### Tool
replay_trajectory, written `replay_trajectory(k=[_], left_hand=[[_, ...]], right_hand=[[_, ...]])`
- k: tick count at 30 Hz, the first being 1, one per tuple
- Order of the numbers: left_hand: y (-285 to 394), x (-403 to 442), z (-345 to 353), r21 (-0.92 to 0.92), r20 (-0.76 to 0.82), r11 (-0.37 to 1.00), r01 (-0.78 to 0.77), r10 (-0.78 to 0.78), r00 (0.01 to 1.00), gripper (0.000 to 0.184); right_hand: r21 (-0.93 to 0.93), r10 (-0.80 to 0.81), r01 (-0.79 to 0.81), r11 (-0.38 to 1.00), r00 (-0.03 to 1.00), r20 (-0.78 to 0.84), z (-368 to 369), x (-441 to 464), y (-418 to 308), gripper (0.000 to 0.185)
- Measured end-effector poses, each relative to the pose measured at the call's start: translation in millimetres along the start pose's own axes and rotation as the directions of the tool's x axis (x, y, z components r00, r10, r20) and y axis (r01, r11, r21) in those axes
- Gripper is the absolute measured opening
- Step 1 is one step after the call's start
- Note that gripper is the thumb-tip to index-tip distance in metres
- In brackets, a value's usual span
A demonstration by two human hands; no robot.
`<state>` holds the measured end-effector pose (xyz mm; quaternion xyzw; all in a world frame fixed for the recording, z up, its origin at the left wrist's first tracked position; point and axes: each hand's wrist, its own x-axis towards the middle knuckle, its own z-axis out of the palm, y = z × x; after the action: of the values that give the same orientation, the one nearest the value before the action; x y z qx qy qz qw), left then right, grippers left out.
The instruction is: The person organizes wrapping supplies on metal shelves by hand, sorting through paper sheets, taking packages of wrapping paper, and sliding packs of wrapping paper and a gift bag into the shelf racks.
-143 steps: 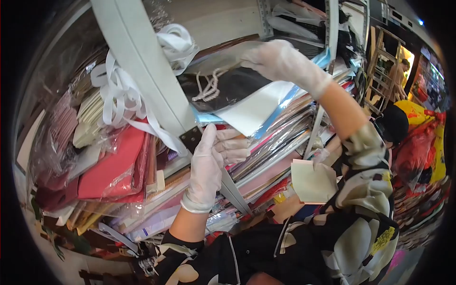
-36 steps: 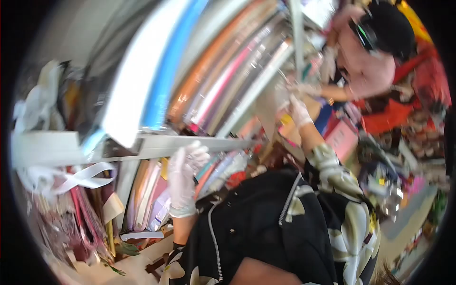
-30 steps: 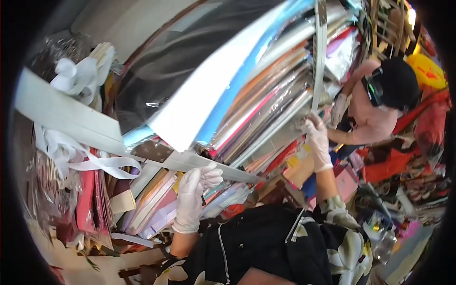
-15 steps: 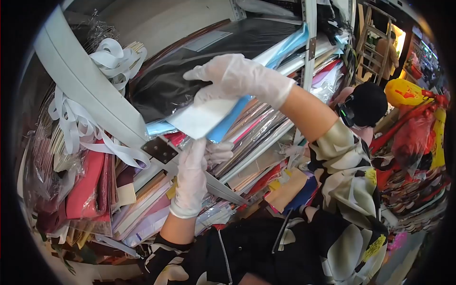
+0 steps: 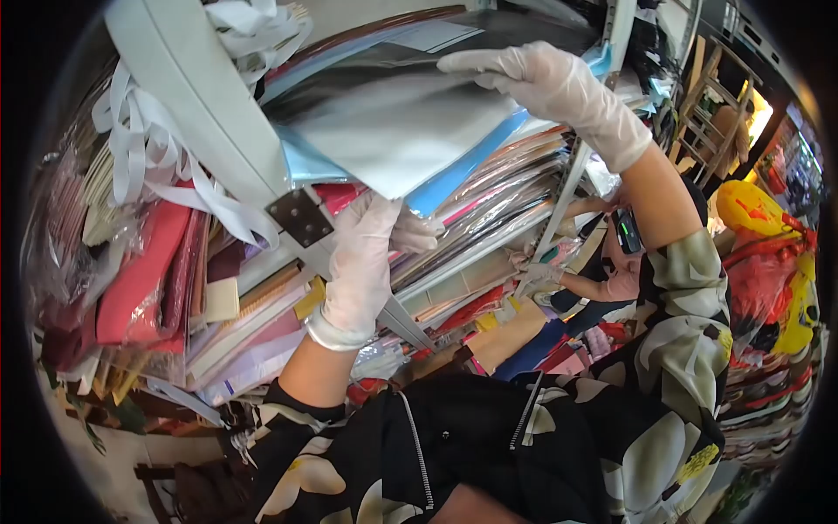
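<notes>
My left hand (image 5: 362,271), in a white glove, is at the front edge of the upper shelf, its upper fingers hidden behind the hanging corner of a white sheet (image 5: 401,144). Above the stack, my right hand (image 5: 546,83), also gloved, lies flat over the dark film and sheets, fingers stretched and close together, palm down. A blue sheet (image 5: 467,170) shows beneath the white one. Under them lies a stack of plastic-wrapped coloured sheets (image 5: 497,196). Whether the left fingertips pinch the sheet's corner is hidden.
A metal shelf post (image 5: 201,96) with white ribbon (image 5: 144,144) stands at left, beside red wrapped packs (image 5: 144,279). Lower shelves hold more sheets (image 5: 253,349). At right are another person's gloved hand (image 5: 541,275), a wooden ladder (image 5: 711,109) and red and yellow bags (image 5: 764,253).
My right hand has moved right and up, away from the white sheet's corner. The white sheet is spread wider and blurred. The other person's hands have come into view below.
</notes>
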<state>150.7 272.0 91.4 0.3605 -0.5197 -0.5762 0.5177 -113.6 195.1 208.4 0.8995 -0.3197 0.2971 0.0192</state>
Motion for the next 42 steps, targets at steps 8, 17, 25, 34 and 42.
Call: replay_trajectory(k=[8, 17, 25, 34, 42], left_hand=[[21.4, -4.5, 14.6, 0.166, -0.241, 0.979, -0.119, 0.157, 0.958, 0.038], [20.1, 1.4, 21.5, 0.180, -0.286, 0.971, -0.156, 0.203, 0.937, 0.040], [30.0, -15.6, 22.5, 0.284, -0.263, 0.941, -0.181, 0.258, 0.930, 0.034], [18.6, -25.6, -12.3, 0.557, -0.316, 0.720, -0.414, 0.645, 0.696, 0.023], [28.8, -1.7, -26.8, 0.745, -0.169, 0.480, -0.464, 0.808, 0.564, 0.062]], right_hand=[[-0.212, -0.205, 0.188, 0.959, 0.977, -0.062, 44.9, -25.8, -2.0, 0.047], [-0.230, -0.187, 0.174, 0.958, 0.982, -0.037, 50.9, -10.4, -9.8, 0.065], [-0.044, -0.067, 0.062, 0.997, 0.991, -0.118, 13.2, 32.8, 11.7, 0.044], [-0.239, -0.146, 0.092, 0.967, 0.965, -0.217, 9.3, 41.9, 13.4, 0.039], [-0.228, -0.167, 0.122, 0.966, 0.967, -0.193, 62.5, 23.7, -19.9, 0.051]])
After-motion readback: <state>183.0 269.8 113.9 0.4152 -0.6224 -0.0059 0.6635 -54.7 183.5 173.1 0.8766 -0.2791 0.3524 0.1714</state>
